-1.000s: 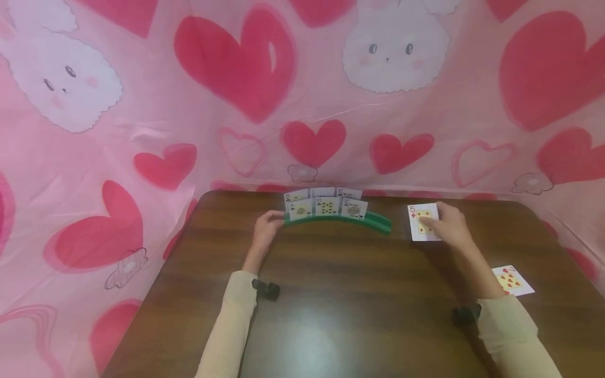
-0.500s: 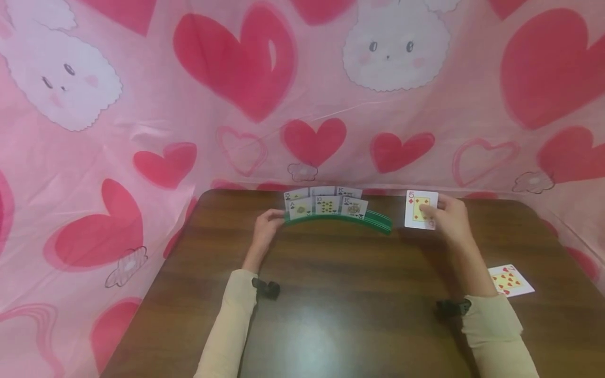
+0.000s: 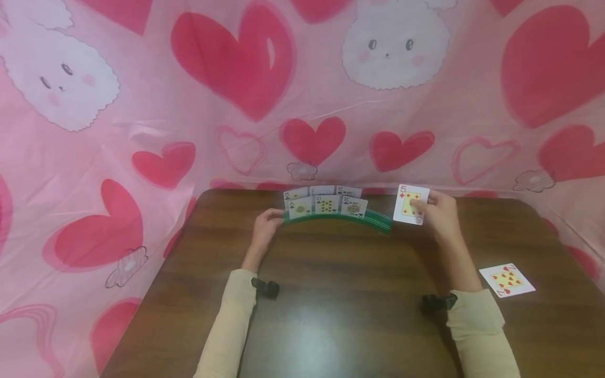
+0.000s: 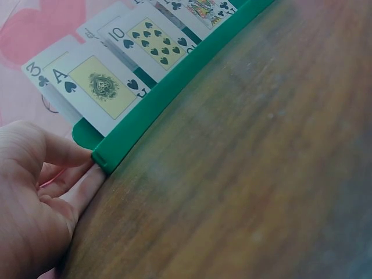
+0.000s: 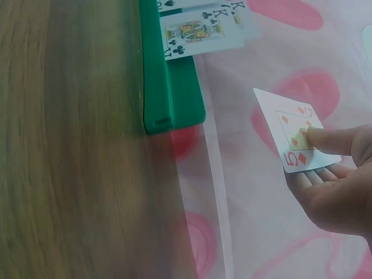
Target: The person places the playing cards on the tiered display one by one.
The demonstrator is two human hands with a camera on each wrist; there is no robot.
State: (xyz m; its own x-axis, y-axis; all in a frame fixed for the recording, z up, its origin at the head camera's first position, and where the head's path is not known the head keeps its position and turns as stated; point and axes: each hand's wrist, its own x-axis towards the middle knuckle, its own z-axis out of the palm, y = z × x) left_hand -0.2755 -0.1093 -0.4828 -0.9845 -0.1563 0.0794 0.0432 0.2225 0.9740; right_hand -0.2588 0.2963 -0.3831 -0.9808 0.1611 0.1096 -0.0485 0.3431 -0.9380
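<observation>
A curved green card holder (image 3: 378, 221) stands near the table's far edge, bearing two rows of playing cards. In its front row are an ace of spades (image 4: 103, 87), a ten of spades (image 4: 152, 43) and a king of clubs (image 5: 196, 32); a three of clubs (image 4: 36, 71) shows behind the ace. My left hand (image 3: 266, 228) pinches the holder's left end between thumb and fingers. Just off the holder's right end, my right hand (image 3: 443, 216) holds a five of diamonds (image 3: 404, 206) upright, thumb across its face and fingers behind. The holder's right end carries no card.
A seven of hearts (image 3: 508, 280) lies face up on the brown wooden table (image 3: 331, 294), right of my right forearm. Pink cloth (image 3: 198, 105) with hearts and rabbit faces hangs directly behind the far edge.
My right hand has lifted the five of diamonds and carried it left, closer to the holder. Its forearm has uncovered the seven of hearts. My left hand stays at the holder's end.
</observation>
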